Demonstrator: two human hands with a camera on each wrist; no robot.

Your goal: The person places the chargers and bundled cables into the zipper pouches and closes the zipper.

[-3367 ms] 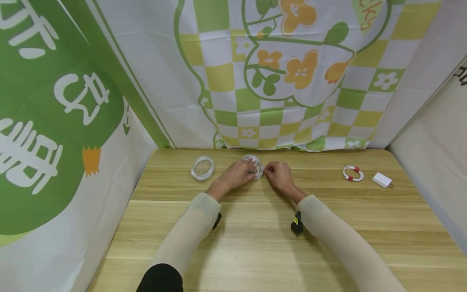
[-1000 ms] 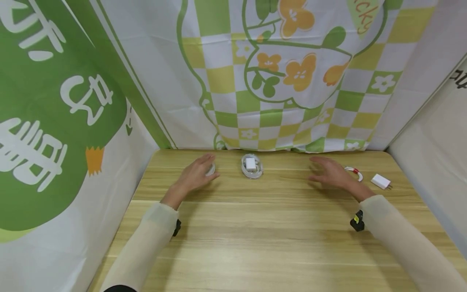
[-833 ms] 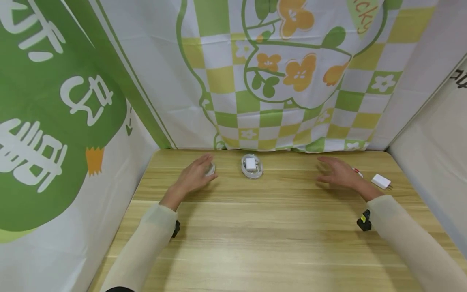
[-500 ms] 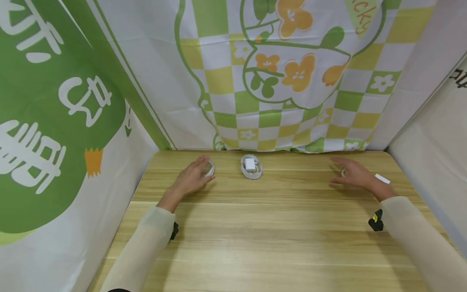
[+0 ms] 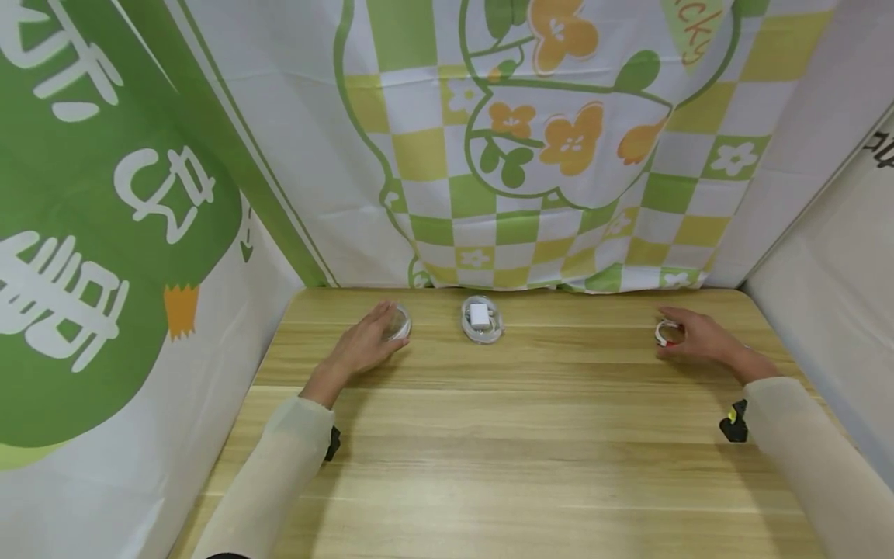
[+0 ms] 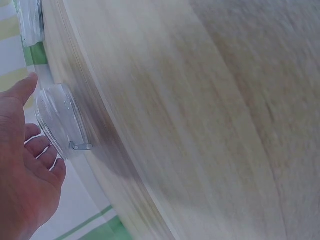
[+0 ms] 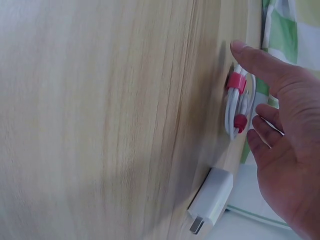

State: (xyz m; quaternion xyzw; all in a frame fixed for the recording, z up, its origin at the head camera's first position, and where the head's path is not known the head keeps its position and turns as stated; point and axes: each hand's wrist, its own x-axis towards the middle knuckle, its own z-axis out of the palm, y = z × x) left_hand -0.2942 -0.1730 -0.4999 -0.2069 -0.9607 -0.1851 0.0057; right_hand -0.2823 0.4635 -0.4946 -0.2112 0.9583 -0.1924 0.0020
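While two hands (image 5: 362,341) (image 5: 708,339) reach, one cable (image 7: 230,107) and two cases (image 6: 62,115) (image 6: 31,22) lie apart.

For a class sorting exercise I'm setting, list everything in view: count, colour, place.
Table: 1, light wood, below
Round cases: 2, clear, left and middle of table's back
Chargers: 2, white, one at middle case (in or on, unclear), one far right
Coiled cable: 1, white, right side
Ties: 2, red, around the cable
Printed sheets: 3, multicoloured behind, green-white left, pale right
Wrist devices: 2, black, one per wrist
Dark patch: 1, black, bottom edge, unidentifiable
Sleeves: 2, beige, on forearms
Left hand: 1, bare, at the left case
Right hand: 1, bare, at the cable, contact unclear
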